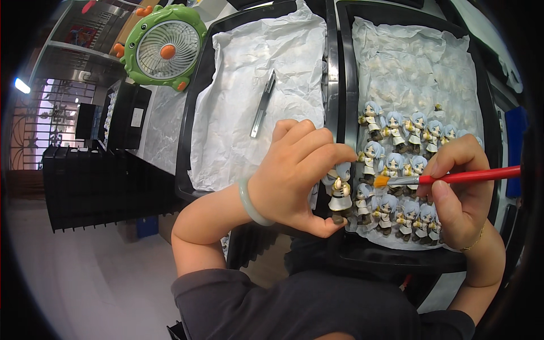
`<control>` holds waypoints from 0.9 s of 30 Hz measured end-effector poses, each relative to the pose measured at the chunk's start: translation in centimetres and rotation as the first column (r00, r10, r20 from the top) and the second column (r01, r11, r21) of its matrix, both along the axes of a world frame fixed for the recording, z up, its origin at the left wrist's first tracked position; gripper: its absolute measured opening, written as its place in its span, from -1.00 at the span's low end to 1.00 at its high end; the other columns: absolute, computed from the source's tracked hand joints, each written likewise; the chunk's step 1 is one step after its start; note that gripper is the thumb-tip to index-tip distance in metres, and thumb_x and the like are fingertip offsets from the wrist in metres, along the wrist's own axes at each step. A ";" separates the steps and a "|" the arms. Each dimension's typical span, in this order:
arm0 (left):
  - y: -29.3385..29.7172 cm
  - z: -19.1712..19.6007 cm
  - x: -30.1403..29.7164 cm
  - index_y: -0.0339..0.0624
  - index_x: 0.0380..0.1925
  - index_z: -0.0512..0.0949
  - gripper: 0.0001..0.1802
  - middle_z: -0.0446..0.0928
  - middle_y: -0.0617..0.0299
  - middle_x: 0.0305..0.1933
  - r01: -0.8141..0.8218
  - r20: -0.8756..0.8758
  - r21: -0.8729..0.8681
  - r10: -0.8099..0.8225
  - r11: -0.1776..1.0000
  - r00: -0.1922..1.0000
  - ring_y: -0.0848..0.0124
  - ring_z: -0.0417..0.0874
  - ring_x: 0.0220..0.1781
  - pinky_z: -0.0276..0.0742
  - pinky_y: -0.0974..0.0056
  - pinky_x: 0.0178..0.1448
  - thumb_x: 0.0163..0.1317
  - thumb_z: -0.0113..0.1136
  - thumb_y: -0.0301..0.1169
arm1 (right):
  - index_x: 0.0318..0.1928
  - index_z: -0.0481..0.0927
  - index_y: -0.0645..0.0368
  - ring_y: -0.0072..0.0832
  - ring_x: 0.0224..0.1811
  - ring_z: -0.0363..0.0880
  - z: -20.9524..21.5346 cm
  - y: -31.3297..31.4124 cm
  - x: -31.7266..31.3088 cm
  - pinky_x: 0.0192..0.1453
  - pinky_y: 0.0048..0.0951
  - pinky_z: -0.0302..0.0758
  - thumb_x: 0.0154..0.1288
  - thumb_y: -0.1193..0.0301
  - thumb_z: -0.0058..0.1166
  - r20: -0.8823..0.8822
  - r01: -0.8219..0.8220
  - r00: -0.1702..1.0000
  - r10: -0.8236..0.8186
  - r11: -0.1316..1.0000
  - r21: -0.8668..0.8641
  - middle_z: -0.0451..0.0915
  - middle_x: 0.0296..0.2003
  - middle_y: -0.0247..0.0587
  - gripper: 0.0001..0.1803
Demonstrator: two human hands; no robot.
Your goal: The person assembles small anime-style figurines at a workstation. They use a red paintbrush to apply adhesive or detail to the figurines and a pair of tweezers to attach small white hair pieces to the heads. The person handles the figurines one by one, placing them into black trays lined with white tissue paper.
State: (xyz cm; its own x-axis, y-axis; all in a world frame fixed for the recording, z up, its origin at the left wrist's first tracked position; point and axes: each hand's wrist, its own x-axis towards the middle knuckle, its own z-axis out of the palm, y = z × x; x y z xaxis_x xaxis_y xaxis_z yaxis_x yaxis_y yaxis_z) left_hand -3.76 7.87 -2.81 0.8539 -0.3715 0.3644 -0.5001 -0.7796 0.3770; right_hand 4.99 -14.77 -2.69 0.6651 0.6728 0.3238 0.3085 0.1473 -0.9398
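Note:
Between the thumb and forefinger of my left hand [300, 170] is a small figurine [340, 192] with pale blue hair, a white outfit and dark boots, gripped by its head and feet. My right hand [462, 195] pinches a paintbrush [442, 179] with a red handle, silver ferrule and orange bristles. The bristles point left toward the held figurine, with a small gap between them. Beneath the brush, rows of similar figurines [388, 207] lie on white paper [408, 62] in a black tray [347, 73]. My right hand hides some of them.
Left of that tray, a second black tray [184, 153] lined with crumpled white paper holds a slim, dark and clear pen-like tool [262, 107]. A green fan [167, 48] with an orange hub stands at the back left. Black crates [85, 187] are stacked at the left.

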 end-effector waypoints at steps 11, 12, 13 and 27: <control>9.4 -2.3 6.3 -0.21 -0.13 0.26 -0.33 0.41 0.16 -0.29 -0.464 -0.388 -0.310 0.335 0.830 0.859 0.37 0.44 -0.23 0.34 0.37 -0.15 -0.26 0.37 -0.26 | -0.40 0.38 0.28 -0.66 -0.60 0.40 -0.2 0.2 0.0 -0.52 -0.66 0.29 -0.04 0.60 -0.07 0.052 0.006 0.999 -0.006 1.000 -0.002 0.42 -0.54 -0.27 -0.88; 12.5 -3.3 7.6 -0.22 -0.13 0.22 -0.29 0.41 0.11 -0.28 -0.539 -0.310 -0.127 0.483 0.832 0.819 0.34 0.46 -0.21 0.37 0.35 -0.14 -0.29 0.39 -0.28 | -0.41 0.38 0.28 -0.67 -0.61 0.39 -0.2 0.3 0.0 -0.54 -0.66 0.28 -0.05 0.60 -0.06 0.066 -0.006 0.998 0.006 1.000 -0.009 0.43 -0.56 -0.28 -0.89; 15.8 -4.3 8.4 -0.22 -0.13 0.20 -0.29 0.41 0.09 -0.28 -0.583 -0.238 -0.057 0.556 0.811 0.797 0.30 0.48 -0.20 0.39 0.32 -0.12 -0.30 0.38 -0.30 | -0.43 0.39 0.28 -0.67 -0.66 0.37 -0.3 0.5 0.2 -0.59 -0.66 0.26 -0.06 0.59 -0.04 0.173 -0.038 0.984 0.039 0.999 -0.011 0.43 -0.60 -0.31 -0.89; 27.0 -5.3 15.2 -0.13 -0.03 0.33 -0.30 0.34 0.13 0.02 -0.582 0.121 0.533 0.625 0.615 0.771 0.13 0.36 0.10 0.32 0.15 0.14 -0.32 0.32 -0.45 | -0.45 0.41 0.21 -0.61 -0.67 0.43 -0.5 0.6 0.5 -0.59 -0.62 0.35 -0.07 0.57 0.01 0.133 -0.049 0.990 0.054 0.998 -0.037 0.44 -0.59 -0.32 -0.90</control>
State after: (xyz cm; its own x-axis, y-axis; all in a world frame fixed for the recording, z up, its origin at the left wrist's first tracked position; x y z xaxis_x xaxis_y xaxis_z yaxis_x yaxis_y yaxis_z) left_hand 11.40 34.83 -8.12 0.9689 0.1295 0.2108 0.1650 -0.9731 -0.1605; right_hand 5.48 -14.18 -3.24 0.5813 0.7171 0.3845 0.4247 0.1356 -0.8951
